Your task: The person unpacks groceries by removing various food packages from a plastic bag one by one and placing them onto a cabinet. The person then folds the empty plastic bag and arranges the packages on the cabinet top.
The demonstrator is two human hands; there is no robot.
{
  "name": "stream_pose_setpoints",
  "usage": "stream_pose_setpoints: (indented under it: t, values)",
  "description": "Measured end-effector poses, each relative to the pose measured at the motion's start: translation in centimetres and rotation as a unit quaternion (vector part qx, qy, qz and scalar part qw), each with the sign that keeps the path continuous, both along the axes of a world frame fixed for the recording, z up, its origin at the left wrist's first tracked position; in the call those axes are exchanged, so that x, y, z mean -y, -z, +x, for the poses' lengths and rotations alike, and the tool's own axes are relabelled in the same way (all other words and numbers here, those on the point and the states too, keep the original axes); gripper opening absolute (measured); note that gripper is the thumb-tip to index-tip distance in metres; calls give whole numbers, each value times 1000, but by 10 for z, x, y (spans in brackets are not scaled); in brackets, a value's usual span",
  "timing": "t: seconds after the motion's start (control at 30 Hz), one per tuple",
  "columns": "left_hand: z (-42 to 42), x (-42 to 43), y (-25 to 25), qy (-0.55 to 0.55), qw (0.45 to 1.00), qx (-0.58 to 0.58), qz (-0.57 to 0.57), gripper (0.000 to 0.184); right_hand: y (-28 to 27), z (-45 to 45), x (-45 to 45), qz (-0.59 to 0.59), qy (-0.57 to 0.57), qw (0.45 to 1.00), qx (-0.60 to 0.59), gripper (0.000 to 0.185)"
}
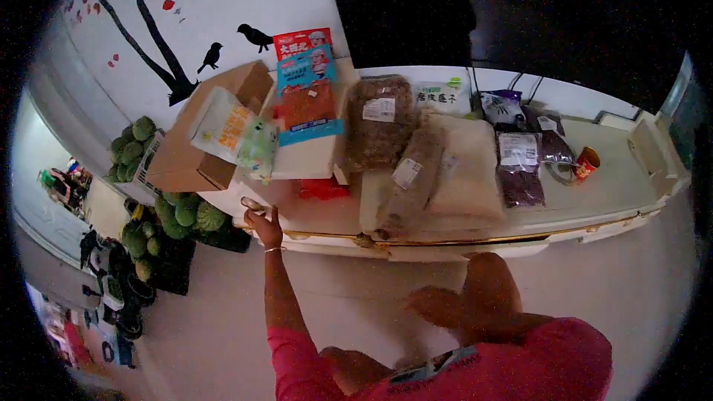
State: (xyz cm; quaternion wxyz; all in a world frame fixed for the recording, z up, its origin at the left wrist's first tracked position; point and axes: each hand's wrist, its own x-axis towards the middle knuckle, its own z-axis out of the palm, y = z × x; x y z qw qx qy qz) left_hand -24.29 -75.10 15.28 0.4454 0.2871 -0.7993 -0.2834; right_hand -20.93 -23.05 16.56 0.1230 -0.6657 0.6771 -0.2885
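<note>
L hand (264, 224), ctr-left, is partly closed on small shiny item (252, 205) below cardboard box (186, 148). R hand (433, 307), lower ctr, blurred; can't tell grip.

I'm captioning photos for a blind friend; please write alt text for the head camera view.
The left hand is at a shiny object by the front of a long, pale cabinet; the right hand, blurred, is near a knee. Packaged goods, a cardboard box and a red cup sit on the cabinet, with green produce to its left.
</note>
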Motion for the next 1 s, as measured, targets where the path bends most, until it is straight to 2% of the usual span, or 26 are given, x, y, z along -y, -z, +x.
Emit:
stream_pose_setpoints:
  t: [0.03,0.07,0.13,0.2,0.27,0.33,0.37,0.43,0.47,0.5,0.57,0.6,0.63,0.67,0.7,0.73,0.77,0.83,0.87,0.93,0.97,1.0]
  values:
    - [2,-14,-6,1,1000,2,1,63,-17,-8,-13,5,17,1000,20,25]
    - [3,-38,-20,-80,994,24,-77,63,-38,-17,-22,2,45,998,34,26]
    - [6,-91,-68,-161,973,44,-158,64,-84,-32,-33,-17,102,993,55,27]
    - [0,-150,-126,103,980,80,-150,56,-111,-43,-35,-52,161,984,56,28]
    - [-20,-189,-151,286,954,87,35,49,-125,-55,-31,-83,219,971,45,30]
    - [-39,-232,-186,332,913,233,39,58,-132,-66,-20,-110,279,954,23,31]
    - [-50,-249,-197,327,915,231,44,58,-137,-71,-15,-120,312,943,4,32]
    - [-66,-272,-214,411,855,317,3,65,-154,-80,-11,-132,368,919,-42,34]
    - [-73,-277,-223,410,856,316,7,65,-163,-85,-11,-134,393,907,-64,35]
    - [-79,-282,-230,429,813,387,74,68,-168,-91,-15,-141,448,876,-108,37]
    - [-88,-284,-216,444,759,456,139,71,-165,-111,-32,-137,477,864,-90,38]
    - [-97,-274,-184,438,793,402,135,70,-160,-121,-40,-136,504,850,-73,40]
    - [-90,-273,-177,434,807,377,133,70,-152,-129,-44,-187,489,850,-59,43]
    - [-83,-272,-170,430,821,351,131,70,-147,-127,-45,-186,492,849,-56,43]
    - [-66,-281,-185,441,796,281,304,66,-144,-125,-44,-263,457,824,208,43]
    - [-55,-287,-193,438,743,201,464,63,-147,-123,-43,-300,422,788,333,44]
    - [-45,-282,-183,385,779,244,431,61,-150,-122,-42,-337,388,730,450,44]
    - [-19,-294,-186,358,798,214,435,58,-166,-105,-39,-177,362,801,444,52]
    - [-6,-320,-211,384,776,141,480,58,-167,-100,-36,-185,374,792,446,52]
    - [-1,-362,-245,476,797,196,316,63,-156,-93,-38,-217,265,755,559,59]
    - [0,-391,-260,455,813,231,280,66,-144,-92,-43,-227,230,737,593,62]
    - [-5,-412,-252,467,836,242,157,71,-97,-96,-50,-243,301,702,598,65]
